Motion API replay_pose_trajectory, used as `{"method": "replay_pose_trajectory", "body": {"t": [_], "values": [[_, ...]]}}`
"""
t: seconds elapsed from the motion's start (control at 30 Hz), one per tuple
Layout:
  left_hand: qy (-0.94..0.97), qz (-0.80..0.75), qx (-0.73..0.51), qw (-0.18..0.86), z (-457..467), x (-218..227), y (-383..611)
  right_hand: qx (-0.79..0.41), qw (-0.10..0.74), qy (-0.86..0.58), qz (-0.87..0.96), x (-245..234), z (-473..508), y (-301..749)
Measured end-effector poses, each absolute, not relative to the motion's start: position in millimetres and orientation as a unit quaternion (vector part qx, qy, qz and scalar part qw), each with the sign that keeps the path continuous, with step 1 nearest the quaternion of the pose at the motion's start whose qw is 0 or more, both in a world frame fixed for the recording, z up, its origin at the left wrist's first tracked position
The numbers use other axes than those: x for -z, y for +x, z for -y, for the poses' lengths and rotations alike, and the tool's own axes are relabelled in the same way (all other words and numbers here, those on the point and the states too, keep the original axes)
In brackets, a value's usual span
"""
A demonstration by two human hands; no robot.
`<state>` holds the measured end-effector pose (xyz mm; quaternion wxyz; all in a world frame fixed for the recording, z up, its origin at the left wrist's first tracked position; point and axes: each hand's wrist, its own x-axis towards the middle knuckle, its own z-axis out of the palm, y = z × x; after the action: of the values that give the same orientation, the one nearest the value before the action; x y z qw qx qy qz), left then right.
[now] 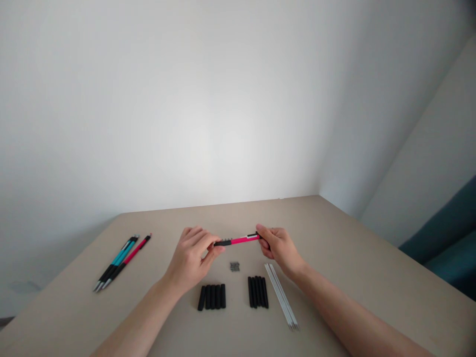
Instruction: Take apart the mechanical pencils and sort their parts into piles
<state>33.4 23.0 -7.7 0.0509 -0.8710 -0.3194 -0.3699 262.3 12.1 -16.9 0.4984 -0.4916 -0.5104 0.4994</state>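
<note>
Above the middle of the beige table (353, 267) I hold a pink pen (240, 240) level between both hands. My left hand (191, 258) pinches its black front end with thumb and fingertips. My right hand (278, 245) is closed on the clip end. Below the pen lies a small heap of grey springs (234, 266). Nearer to me sit two rows of black grip sleeves (212, 296) (258, 291) and a bundle of white refills (281, 296).
Three assembled pens (121, 260), two teal and one pink, lie together at the table's left. A white wall stands behind the table. A dark teal seat (449, 238) shows at the right edge.
</note>
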Motion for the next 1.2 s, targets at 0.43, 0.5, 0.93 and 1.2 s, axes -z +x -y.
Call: {"method": "replay_pose_trajectory", "body": {"t": [0.43,0.5,0.93,1.2], "values": [[-0.843,0.338,0.412,0.080,-22.8,5.9,35.6,-0.446,0.472,-0.490,0.582,14.6,-8.6,261.2],[-0.841,0.344,0.413,0.057,-23.0,8.7,36.3,-0.417,0.475,-0.493,0.598,13.6,-6.6,262.0],[-0.863,0.324,0.383,0.055,-22.5,10.3,35.2,-0.448,0.468,-0.528,0.550,19.0,-10.4,263.9],[-0.867,0.330,0.367,0.063,-24.1,7.1,32.8,-0.412,0.444,-0.502,0.617,15.8,-4.8,261.4]]}}
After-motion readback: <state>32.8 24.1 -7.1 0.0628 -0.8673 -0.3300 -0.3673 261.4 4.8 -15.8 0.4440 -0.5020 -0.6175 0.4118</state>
